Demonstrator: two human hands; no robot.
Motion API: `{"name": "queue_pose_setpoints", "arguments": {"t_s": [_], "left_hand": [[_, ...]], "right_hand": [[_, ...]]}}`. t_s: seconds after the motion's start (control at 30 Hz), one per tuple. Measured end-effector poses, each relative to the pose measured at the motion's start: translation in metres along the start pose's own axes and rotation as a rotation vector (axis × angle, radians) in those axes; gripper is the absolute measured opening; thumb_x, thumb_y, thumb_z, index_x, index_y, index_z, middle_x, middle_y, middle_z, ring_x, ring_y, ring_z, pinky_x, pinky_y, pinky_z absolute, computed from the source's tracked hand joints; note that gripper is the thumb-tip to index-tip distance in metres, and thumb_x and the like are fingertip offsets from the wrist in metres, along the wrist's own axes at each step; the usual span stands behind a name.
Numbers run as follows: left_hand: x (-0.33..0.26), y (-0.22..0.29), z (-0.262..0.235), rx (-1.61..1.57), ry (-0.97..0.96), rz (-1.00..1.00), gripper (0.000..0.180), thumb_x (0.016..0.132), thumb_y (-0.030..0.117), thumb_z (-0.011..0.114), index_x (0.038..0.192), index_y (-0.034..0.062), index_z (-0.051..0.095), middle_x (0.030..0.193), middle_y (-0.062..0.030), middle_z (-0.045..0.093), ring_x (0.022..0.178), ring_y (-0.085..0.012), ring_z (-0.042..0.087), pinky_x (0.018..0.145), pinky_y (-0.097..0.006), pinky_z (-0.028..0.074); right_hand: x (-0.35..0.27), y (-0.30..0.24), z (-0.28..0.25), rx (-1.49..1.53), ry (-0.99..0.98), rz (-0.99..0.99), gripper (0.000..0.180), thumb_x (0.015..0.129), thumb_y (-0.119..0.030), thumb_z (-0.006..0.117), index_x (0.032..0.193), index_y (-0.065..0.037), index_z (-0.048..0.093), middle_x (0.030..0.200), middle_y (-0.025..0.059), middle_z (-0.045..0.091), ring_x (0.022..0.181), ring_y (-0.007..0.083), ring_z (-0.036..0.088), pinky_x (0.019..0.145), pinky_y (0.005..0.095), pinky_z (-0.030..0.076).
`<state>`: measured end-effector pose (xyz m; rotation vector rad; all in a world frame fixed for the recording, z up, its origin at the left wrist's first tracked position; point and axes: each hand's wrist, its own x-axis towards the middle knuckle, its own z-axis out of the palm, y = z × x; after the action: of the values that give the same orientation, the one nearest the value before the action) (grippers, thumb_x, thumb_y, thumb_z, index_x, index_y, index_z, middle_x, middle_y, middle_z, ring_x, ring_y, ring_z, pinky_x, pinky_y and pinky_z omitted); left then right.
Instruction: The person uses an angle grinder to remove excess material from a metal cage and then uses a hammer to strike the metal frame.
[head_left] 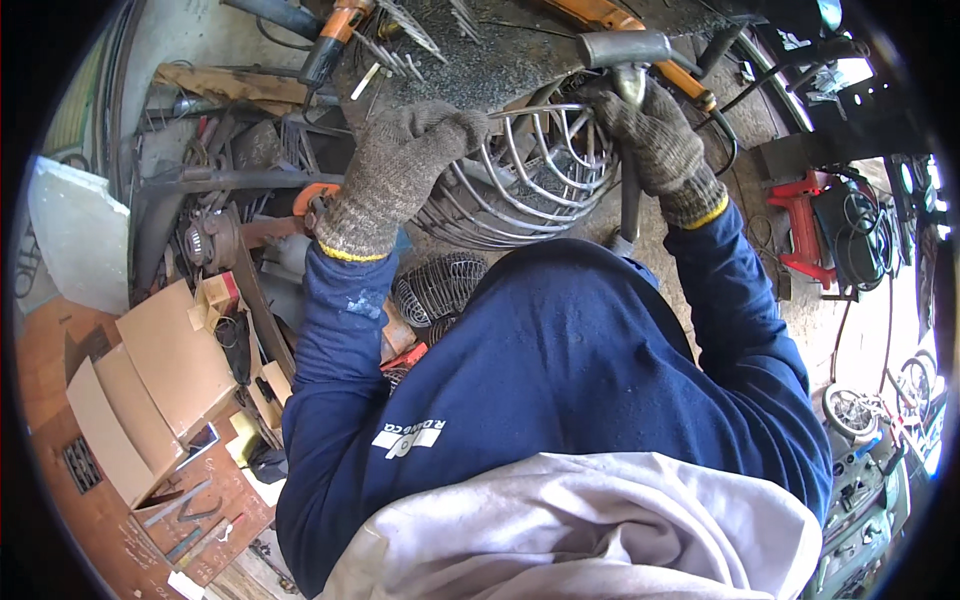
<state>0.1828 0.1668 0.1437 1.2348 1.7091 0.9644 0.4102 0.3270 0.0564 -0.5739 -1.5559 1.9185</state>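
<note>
A wire cage (530,170), round and made of curved steel rods, is held against the edge of a gritty workbench (470,70) just in front of the chest. The left hand (400,170), in a grey knitted glove, is clenched over the cage's upper rim and keeps it pressed in place. The right hand (655,135), gloved the same way, is wrapped tight around the handle of a hammer (625,50), whose steel head is raised just above the cage's far rim. A slip looks possible here: the rods are thin and springy, so a blow landing off-centre could be bounced sideways and the cage twisted out of the left-hand grip. The gloved knuckles sit close to the hammer's line, and they could be caught if the cage rolls. Loose rods (410,35) and an orange-handled tool (335,35) lie on the bench beyond. Cardboard (160,370) and scrap are piled on the floor at left.
</note>
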Motion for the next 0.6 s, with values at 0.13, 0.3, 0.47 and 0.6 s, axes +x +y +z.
{"name": "queue_pose_setpoints", "arguments": {"t_s": [0.13, 0.3, 0.47, 0.6], "left_hand": [[-0.006, -0.004, 0.010, -0.242, 0.115, 0.077, 0.024, 0.089, 0.026, 0.066, 0.094, 0.0031, 0.070, 0.080, -0.0037, 0.067, 0.073, -0.0093, 0.063, 0.065, -0.024, 0.050], [-0.028, -0.043, -0.012, -0.635, 0.361, 0.008, 0.028, 0.086, 0.033, 0.070, 0.092, 0.0058, 0.068, 0.081, -0.0028, 0.067, 0.067, -0.0109, 0.062, 0.061, -0.025, 0.050], [-0.020, -0.071, -0.011, -0.945, 0.421, 0.064, 0.036, 0.086, 0.040, 0.069, 0.101, 0.0073, 0.066, 0.076, -0.0011, 0.065, 0.061, -0.0126, 0.059, 0.055, -0.028, 0.050], [-0.017, -0.071, 0.001, -0.994, 0.594, -0.025, 0.037, 0.088, 0.042, 0.068, 0.104, 0.0085, 0.065, 0.069, 0.0005, 0.059, 0.055, -0.0127, 0.055, 0.050, -0.030, 0.047]], "right_hand": [[0.015, 0.011, -0.006, -0.033, 0.106, -0.090, 0.040, 0.094, -0.030, 0.065, 0.124, -0.005, 0.059, 0.110, 0.0031, 0.065, 0.100, 0.0121, 0.060, 0.088, 0.0278, 0.049], [0.008, 0.000, -0.011, 0.127, 0.194, -0.042, 0.052, 0.092, -0.032, 0.067, 0.134, -0.006, 0.052, 0.118, 0.0066, 0.064, 0.106, 0.0145, 0.060, 0.089, 0.0274, 0.049], [-0.003, 0.015, -0.012, 0.253, 0.147, 0.013, 0.051, 0.092, -0.029, 0.068, 0.134, -0.005, 0.051, 0.120, 0.0049, 0.063, 0.103, 0.0131, 0.060, 0.090, 0.0275, 0.048], [-0.001, -0.009, 0.007, 0.045, 0.153, -0.034, 0.047, 0.092, -0.028, 0.068, 0.132, -0.007, 0.054, 0.111, 0.0008, 0.063, 0.098, 0.0099, 0.057, 0.086, 0.0282, 0.048]]}}
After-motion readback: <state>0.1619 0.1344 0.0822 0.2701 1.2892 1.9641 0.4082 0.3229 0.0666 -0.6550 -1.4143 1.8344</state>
